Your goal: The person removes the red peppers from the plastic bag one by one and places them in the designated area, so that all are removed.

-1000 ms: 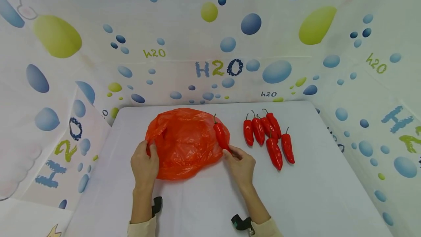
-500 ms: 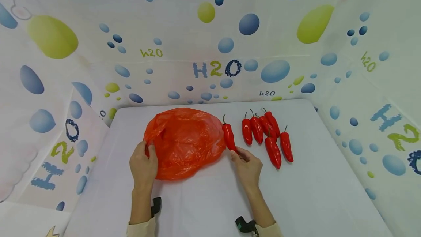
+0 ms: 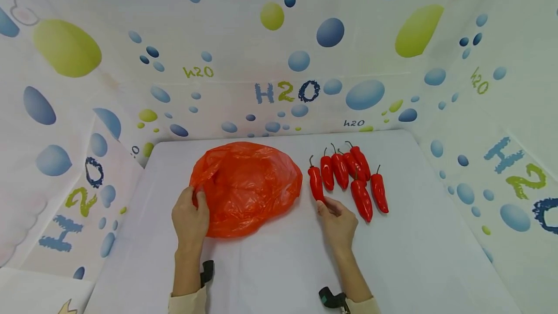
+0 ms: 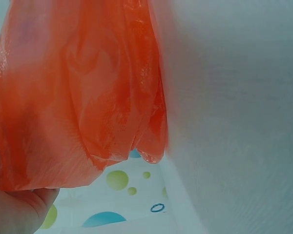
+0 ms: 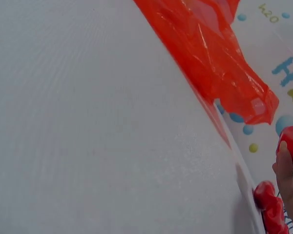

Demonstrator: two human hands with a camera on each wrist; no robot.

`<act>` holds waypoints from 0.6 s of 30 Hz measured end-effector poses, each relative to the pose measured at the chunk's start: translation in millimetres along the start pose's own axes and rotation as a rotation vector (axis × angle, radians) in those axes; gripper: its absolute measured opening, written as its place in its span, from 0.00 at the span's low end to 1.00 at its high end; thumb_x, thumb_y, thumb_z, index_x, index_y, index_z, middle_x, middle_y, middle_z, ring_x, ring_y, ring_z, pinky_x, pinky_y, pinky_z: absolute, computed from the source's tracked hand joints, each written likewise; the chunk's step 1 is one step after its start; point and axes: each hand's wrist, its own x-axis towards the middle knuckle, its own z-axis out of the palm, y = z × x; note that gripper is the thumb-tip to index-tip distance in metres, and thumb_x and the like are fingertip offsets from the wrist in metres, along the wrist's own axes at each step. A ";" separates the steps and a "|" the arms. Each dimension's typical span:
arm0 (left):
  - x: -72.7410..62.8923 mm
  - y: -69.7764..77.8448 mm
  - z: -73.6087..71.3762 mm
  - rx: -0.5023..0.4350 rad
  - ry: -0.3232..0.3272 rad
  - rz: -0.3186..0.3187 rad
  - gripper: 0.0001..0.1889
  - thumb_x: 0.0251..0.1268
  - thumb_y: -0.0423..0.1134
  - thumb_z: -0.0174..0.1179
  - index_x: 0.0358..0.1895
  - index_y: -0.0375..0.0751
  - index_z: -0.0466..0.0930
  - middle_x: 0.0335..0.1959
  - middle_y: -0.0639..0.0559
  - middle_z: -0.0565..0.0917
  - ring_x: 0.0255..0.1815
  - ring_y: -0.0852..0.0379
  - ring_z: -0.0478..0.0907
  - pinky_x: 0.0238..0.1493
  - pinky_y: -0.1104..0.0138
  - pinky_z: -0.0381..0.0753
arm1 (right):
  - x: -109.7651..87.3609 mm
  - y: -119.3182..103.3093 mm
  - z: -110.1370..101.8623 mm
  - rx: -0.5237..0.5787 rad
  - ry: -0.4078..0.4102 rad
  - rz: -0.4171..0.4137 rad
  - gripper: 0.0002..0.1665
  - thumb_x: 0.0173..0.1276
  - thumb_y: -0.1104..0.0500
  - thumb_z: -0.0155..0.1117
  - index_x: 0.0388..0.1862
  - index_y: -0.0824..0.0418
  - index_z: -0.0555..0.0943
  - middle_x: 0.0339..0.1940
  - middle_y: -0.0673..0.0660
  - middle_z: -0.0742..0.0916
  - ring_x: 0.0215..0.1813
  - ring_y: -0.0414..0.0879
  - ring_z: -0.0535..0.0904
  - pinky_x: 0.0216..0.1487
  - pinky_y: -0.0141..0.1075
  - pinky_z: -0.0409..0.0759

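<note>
A red plastic bag (image 3: 248, 193) lies spread with its mouth open on the left half of the white table. My left hand (image 3: 190, 214) pinches the bag's left rim between thumb and fingers; the left wrist view shows the bag's wall (image 4: 78, 97) rising from that grip. To the right of the bag, my right hand (image 3: 339, 221) pinches the lower tip of a red chili pepper (image 3: 316, 184), its green stem pointing away from me. In the right wrist view the held pepper (image 5: 291, 146) shows only in part at the right edge.
Several more red chili peppers (image 3: 341, 171) lie grouped just right of the held one, with one (image 3: 379, 193) at the outer right. The white table (image 3: 270, 275) ends at a patterned backdrop (image 3: 235, 42) at the back and sides.
My right hand has moved right with the chili pepper, from over the bag's right rim to beside the other peppers. My left hand keeps its hold on the bag.
</note>
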 end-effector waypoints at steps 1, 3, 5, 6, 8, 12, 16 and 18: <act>-0.4 -0.2 0.3 0.004 -0.002 -0.001 0.11 0.79 0.36 0.55 0.45 0.29 0.81 0.37 0.37 0.83 0.34 0.43 0.77 0.44 0.47 0.86 | 0.1 0.8 -1.3 -0.002 0.004 0.003 0.17 0.69 0.49 0.75 0.53 0.53 0.90 0.39 0.50 0.93 0.38 0.43 0.90 0.40 0.29 0.85; -0.9 -0.8 0.8 0.010 0.000 0.001 0.11 0.79 0.36 0.55 0.45 0.29 0.81 0.36 0.38 0.83 0.33 0.44 0.77 0.43 0.48 0.85 | 0.5 2.3 -4.0 -0.009 0.014 0.002 0.17 0.69 0.49 0.75 0.53 0.54 0.90 0.39 0.51 0.93 0.38 0.44 0.90 0.40 0.28 0.85; -0.9 -0.9 1.1 0.013 0.004 0.006 0.11 0.79 0.36 0.55 0.45 0.29 0.81 0.37 0.37 0.84 0.34 0.44 0.78 0.44 0.48 0.86 | 1.1 4.2 -6.9 -0.015 0.025 0.004 0.17 0.69 0.49 0.75 0.53 0.54 0.90 0.38 0.51 0.93 0.38 0.45 0.90 0.39 0.28 0.85; -1.0 -1.0 1.2 0.010 0.005 0.007 0.11 0.79 0.36 0.55 0.46 0.29 0.81 0.37 0.37 0.84 0.34 0.43 0.78 0.44 0.47 0.86 | 1.5 5.7 -8.4 -0.021 0.031 0.006 0.17 0.69 0.48 0.75 0.53 0.54 0.90 0.38 0.51 0.93 0.38 0.45 0.90 0.39 0.28 0.85; -1.0 -1.4 1.4 0.008 0.008 0.007 0.11 0.79 0.36 0.55 0.46 0.29 0.81 0.37 0.37 0.84 0.34 0.43 0.78 0.44 0.47 0.86 | 2.3 9.2 -11.2 -0.037 0.038 0.015 0.18 0.70 0.46 0.74 0.53 0.54 0.90 0.39 0.51 0.93 0.39 0.45 0.90 0.40 0.28 0.85; -1.2 -1.8 1.7 0.006 0.015 0.012 0.11 0.79 0.35 0.55 0.45 0.29 0.81 0.36 0.37 0.84 0.33 0.43 0.77 0.42 0.48 0.85 | 3.5 15.7 -16.4 -0.059 0.046 0.040 0.20 0.69 0.44 0.74 0.53 0.54 0.90 0.38 0.50 0.93 0.40 0.44 0.90 0.40 0.28 0.85; -1.2 -1.3 1.8 0.006 0.020 0.025 0.10 0.78 0.34 0.55 0.43 0.28 0.81 0.34 0.38 0.83 0.32 0.42 0.77 0.40 0.48 0.84 | 3.7 19.9 -20.7 -0.075 0.048 0.065 0.22 0.69 0.42 0.73 0.54 0.54 0.89 0.39 0.51 0.93 0.40 0.44 0.90 0.40 0.27 0.84; -1.6 -1.3 1.7 0.001 0.016 0.025 0.10 0.78 0.34 0.55 0.43 0.28 0.81 0.35 0.37 0.83 0.33 0.42 0.77 0.41 0.48 0.85 | 2.8 20.5 -23.2 -0.082 0.052 0.076 0.22 0.69 0.43 0.73 0.55 0.54 0.89 0.39 0.51 0.93 0.40 0.44 0.90 0.40 0.27 0.84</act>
